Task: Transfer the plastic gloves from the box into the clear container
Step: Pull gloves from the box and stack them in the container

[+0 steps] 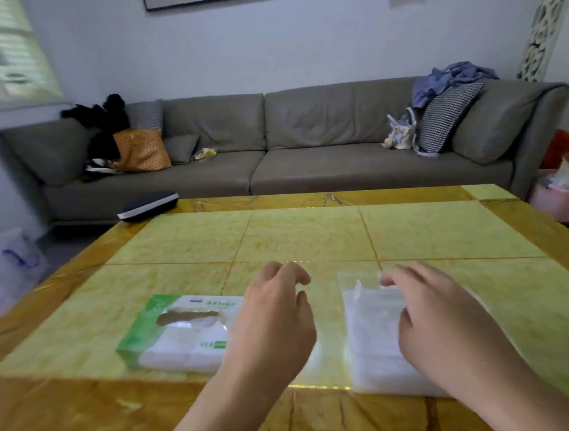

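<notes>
A yellow-green tiled desk [311,233] with a brown marbled border fills the lower half of the view, and both of the person's bare forearms reach over its near edge. The left hand [276,313] hovers with its fingers spread and loosely bent, grasping nothing, between the 2 task items. Just left of it lies the box [170,331], a flat green-and-white carton with a torn oval opening in its top; pale folded plastic gloves [184,348] show in its lower part. Right of the left hand lies the clear container [369,337], a flat see-through pouch holding whitish folded plastic. The right hand [441,308] rests on this pouch, fingertips curled at its ragged upper edge; whether they truly pinch the plastic or only touch it cannot be told. At the desk's far left corner sits a dark case [148,206] with a white rim. Beyond stands a long grey sofa [271,149] carrying an orange bag [142,151], a checked cushion [444,116] and crumpled blue clothing [452,75].
</notes>
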The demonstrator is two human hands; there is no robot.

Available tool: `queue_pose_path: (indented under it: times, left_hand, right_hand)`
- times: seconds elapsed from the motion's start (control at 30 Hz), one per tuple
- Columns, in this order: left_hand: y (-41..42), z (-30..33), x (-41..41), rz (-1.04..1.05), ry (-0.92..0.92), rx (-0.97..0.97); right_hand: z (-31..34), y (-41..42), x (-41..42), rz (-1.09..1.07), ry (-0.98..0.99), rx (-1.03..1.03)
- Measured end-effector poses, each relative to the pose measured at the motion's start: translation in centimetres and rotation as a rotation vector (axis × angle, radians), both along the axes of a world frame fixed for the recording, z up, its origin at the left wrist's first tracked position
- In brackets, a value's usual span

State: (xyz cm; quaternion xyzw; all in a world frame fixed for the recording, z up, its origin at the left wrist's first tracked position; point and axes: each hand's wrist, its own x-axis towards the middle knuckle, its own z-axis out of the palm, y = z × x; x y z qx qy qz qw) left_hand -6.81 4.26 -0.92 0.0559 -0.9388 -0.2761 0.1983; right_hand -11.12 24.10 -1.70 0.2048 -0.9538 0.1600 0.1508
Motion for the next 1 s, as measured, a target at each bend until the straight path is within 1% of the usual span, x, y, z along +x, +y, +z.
queue_pose_path:
  times: [0.03,0.1,0.2,0.27,0.33,0.4,0.43,0.53,0.6,0.73,0.8,0.9,1.0]
  left_hand:
    - [-2.1,-0.7,0.3,0.081,0.021,-0.002]
    - [-6.1,-1.9,0.8,0.230,0.007,-0.030]
    - [-11.1,-3.1,1.1,0.373,-0.099,-0.054]
    - [-13.3,-3.7,0.9,0.395,-0.206,-0.051]
    - [-14.4,-4.0,0.8,0.375,-0.345,-0.080]
    - [-14.7,-4.4,0.7,0.335,-0.437,-0.154]
    - [-14.5,-4.2,0.7,0.316,-0.446,-0.171]
    - [-13.5,-4.5,0.6,0.215,-0.428,-0.058]
    - [-12.4,-4.5,0.5,0.165,-0.427,-0.038]
    - [-11.1,-4.5,0.3,0.164,-0.354,-0.059]
    - [-11.0,-4.5,0.3,0.173,-0.313,-0.021]
    - [-11.0,-4.2,0.5,0.171,-0.241,0.086]
    - [-11.1,-3.5,0.7,0.219,-0.113,0.266]
  right_hand:
    - [-0.3,-1.3,0.6,0.058,0.055,0.010]
    - [-1.1,-3.8,2.0,0.185,0.093,0.023]
    - [-2.7,-7.8,3.2,0.394,0.045,0.090]
    - [-3.6,-10.0,3.9,0.481,-0.030,0.151]
    - [-3.7,-11.9,4.3,0.525,-0.153,0.191]
    - [-3.7,-12.8,4.5,0.546,-0.254,0.158]
    - [-3.5,-13.1,4.6,0.537,-0.254,0.151]
    - [-5.1,-13.7,4.3,0.486,-0.244,0.150]
    - [-6.0,-13.6,4.4,0.480,-0.232,0.140]
    - [-6.8,-12.5,4.2,0.406,-0.181,0.171]
    - [-6.7,-12.2,4.2,0.409,-0.186,0.173]
    - [-6.5,-12.0,4.0,0.388,-0.181,0.185]
    - [-6.5,-12.0,4.1,0.400,-0.205,0.181]
